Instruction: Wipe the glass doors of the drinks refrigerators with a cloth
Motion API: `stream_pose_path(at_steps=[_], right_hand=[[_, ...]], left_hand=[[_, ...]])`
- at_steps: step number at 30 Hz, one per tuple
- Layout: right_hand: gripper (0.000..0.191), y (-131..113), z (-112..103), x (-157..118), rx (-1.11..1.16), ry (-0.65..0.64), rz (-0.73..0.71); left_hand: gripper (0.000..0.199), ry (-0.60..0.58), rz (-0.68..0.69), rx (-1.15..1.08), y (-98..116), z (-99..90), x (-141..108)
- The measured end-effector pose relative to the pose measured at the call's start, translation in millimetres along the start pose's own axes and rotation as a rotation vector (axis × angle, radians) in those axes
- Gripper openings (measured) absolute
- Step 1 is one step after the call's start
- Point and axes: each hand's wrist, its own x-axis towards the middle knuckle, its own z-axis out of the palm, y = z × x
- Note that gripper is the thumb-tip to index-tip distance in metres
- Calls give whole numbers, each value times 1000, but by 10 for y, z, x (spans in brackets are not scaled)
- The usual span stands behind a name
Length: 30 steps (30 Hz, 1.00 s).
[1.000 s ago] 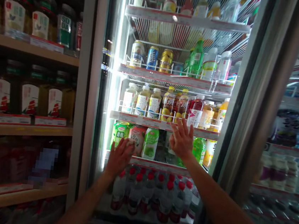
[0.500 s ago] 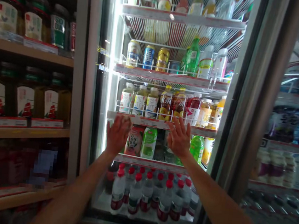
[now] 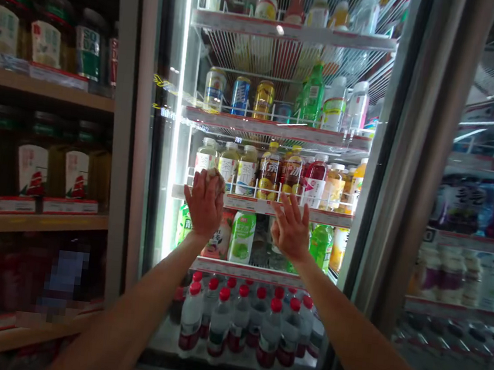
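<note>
Left hand (image 3: 204, 205) holds a pale cloth (image 3: 217, 176) with its fingers; right hand (image 3: 291, 228) has fingers spread.

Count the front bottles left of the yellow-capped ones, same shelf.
3: leftmost bottle, partly behind the left hand; middle bottle; right bottle, beside the yellow-capped bottles. More may hide behind.

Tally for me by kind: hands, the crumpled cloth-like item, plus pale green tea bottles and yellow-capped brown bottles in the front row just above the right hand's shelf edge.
Left hand and right hand: 2
Crumpled cloth-like item: 1
Pale green tea bottles: 3
Yellow-capped brown bottles: 2
Total: 8
</note>
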Motion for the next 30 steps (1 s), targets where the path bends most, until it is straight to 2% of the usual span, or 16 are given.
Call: stream_pose_path(at_steps=[1,2,6,8,11,14,16,18,21,23,24,25,28,29,30], right_hand=[[47,-2,-1,0,-1,1,-1],[46,-3,0,0,-1,2,-2],[48,5,12,-7,18,5,0],[50,14,18,-8,31,13,2],[53,19,18,-14,30,21,-3],[55,3,6,-27,21,28,3],[57,4,-15,-21,30,16,-5],[59,55,-53,21,38,0,-24],[60,297,-137,156,-7,41,45],[58,551,-198,253,-63,94,147],[58,685,-224,285,-90,107,185],[57,812,-246,302,-111,107,205],[57,1076,-272,259,-144,82,207],[56,1116,-270,228,-147,83,203],[56,1137,-264,196,-150,90,199]], left_hand=[[42,1,10,0,39,16,9],[41,-22,85,-4,101,33,-4],[34,-137,554,-41,392,89,-144],[32,-127,613,-31,433,100,-146],[34,-80,478,3,342,111,-9],[38,-2,198,18,267,139,154],[41,33,68,11,306,158,185],[41,5,125,-15,392,165,149],[38,-128,463,-65,486,166,101],[37,-200,606,-80,483,177,170],[38,-206,593,-80,470,190,239],[38,-188,522,-75,459,208,323],[42,-47,164,-44,515,289,553],[44,-19,96,-33,575,319,591],[44,-18,102,-29,652,347,604]])
